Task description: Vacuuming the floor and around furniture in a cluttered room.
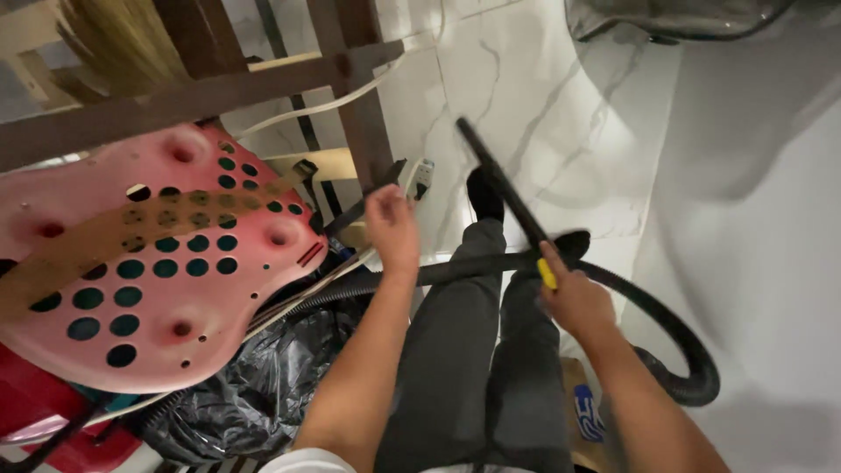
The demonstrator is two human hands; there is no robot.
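Right hand (574,298) grips one black vacuum wand (504,188) at its yellow-marked handle; left hand (392,229) loosely curled, empty, reaching toward one white plug (422,178) by the wooden frame (350,96). Wand tip up off one marble floor (561,114), so cleaning looks not underway. One pink perforated seat (149,263), one black hose (674,337), one black bag (263,385).

glossy marble-look floor (561,105), ribbed black plastic hose (674,342), matt pink plastic seat (149,263), crinkled bag (263,385)
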